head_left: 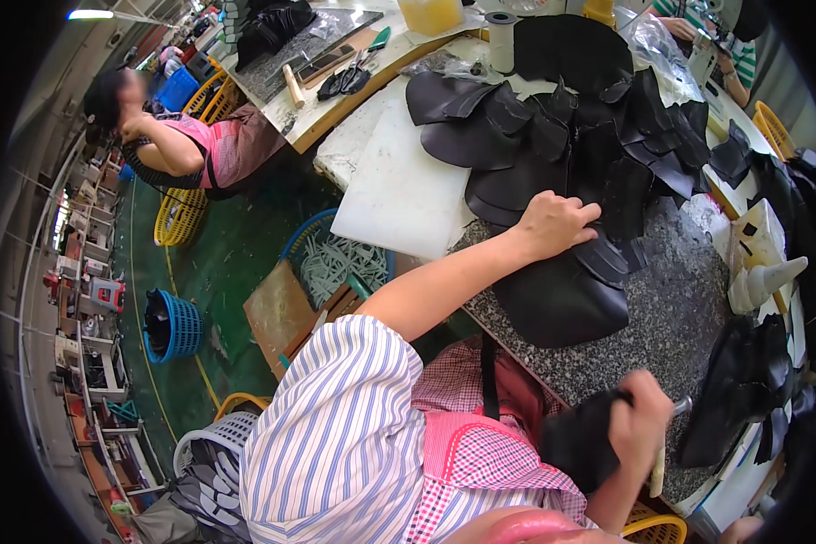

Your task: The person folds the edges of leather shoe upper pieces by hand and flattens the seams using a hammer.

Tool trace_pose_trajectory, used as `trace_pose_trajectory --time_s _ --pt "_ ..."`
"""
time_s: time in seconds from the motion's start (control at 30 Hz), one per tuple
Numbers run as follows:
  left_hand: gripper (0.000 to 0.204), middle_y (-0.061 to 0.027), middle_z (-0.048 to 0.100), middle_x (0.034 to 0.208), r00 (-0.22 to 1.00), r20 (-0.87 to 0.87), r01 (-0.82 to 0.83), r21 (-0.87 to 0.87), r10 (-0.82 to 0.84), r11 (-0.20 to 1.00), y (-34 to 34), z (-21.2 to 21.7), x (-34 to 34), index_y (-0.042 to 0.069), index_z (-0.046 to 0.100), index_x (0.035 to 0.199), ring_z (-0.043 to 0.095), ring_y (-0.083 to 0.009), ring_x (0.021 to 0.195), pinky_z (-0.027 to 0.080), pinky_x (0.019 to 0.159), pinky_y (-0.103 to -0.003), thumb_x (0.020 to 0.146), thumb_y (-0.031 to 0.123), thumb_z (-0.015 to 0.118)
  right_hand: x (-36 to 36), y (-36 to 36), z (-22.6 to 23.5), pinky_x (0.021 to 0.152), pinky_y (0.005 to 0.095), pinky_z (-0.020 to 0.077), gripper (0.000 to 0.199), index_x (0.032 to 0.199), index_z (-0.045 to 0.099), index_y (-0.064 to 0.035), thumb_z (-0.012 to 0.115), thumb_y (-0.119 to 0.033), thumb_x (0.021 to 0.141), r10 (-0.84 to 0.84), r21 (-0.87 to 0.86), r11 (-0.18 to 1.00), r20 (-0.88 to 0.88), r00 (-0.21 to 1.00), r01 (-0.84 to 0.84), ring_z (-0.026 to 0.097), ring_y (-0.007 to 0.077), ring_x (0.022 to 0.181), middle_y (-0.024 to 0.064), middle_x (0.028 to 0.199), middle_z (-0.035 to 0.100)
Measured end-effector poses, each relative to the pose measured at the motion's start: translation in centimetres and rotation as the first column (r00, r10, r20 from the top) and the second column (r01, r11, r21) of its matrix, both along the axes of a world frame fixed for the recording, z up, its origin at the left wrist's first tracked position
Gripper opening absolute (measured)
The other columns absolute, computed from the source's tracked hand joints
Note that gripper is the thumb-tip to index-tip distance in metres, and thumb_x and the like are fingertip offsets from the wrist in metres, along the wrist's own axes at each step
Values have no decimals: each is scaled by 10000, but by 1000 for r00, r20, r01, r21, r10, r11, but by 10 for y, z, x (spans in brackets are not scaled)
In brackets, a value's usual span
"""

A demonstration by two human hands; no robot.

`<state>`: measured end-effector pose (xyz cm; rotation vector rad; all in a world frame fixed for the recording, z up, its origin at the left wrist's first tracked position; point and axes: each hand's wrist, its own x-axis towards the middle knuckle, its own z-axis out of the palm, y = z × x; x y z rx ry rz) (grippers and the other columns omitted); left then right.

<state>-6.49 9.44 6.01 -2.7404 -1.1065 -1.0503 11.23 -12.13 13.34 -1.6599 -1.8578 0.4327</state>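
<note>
My left hand [558,225] reaches across the granite-patterned slab with fingers curled down on black leather pieces, pinching at one edge. Just below it, a large rounded black leather piece [562,304] lies flat, with smaller layered strips at its upper right. Close to my body at the slab's near edge, my right hand [639,422] is closed round what looks like a hammer [659,467], its pale handle below the fist and a metal part beside it. A dark piece [582,442] hangs against that hand's fingers; whether it is gripped too, I cannot tell.
A heap of black leather pieces [526,118] covers the far bench beside a white board [403,186]. At right stand a white cone-shaped fixture [766,283] and more black pieces [734,390]. Baskets, including a blue one [174,326], stand on the green floor. Other people work nearby.
</note>
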Motion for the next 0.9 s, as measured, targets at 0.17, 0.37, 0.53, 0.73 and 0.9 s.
trace_pose_trajectory --time_s 0.17,0.37,0.53,0.73,0.9 --pt "158 -123 602 661 993 119 28 -225 -1 974 5 4 4 64 606 759 607 -306 658 491 628 -403 758 222 615 -15 37 -63 546 415 391 87 658 467 -40 504 -6 586 4 63 998 73 997 -9 485 329 627 121 720 444" --pt "169 -156 620 745 982 -126 84 -361 -138 929 22 21 1 36 642 757 598 -334 736 472 673 -424 767 179 553 -27 59 -70 539 399 385 90 633 446 -47 496 8 582 -48 180 983 55 997 37 482 314 625 121 713 426" --pt "188 -116 642 850 948 -228 122 -388 -223 913 24 44 -9 106 691 863 594 -268 885 474 752 -375 746 170 558 -26 34 -41 528 363 404 85 615 437 -38 475 27 575 -70 187 979 -35 997 76 505 304 591 119 699 494" --pt "191 -122 654 813 918 -302 108 -431 -256 896 34 35 -2 99 697 854 617 -287 815 481 744 -383 725 138 562 -43 66 -58 658 403 458 45 600 474 -24 503 1 575 142 112 982 77 987 -150 575 309 787 116 956 558" --pt "223 -129 654 810 917 -240 168 -496 -320 852 45 45 -9 95 693 870 620 -303 800 486 734 -392 713 106 534 -42 75 -80 631 398 449 45 592 490 -27 513 2 567 86 -61 995 93 992 -80 563 303 781 88 1022 519"
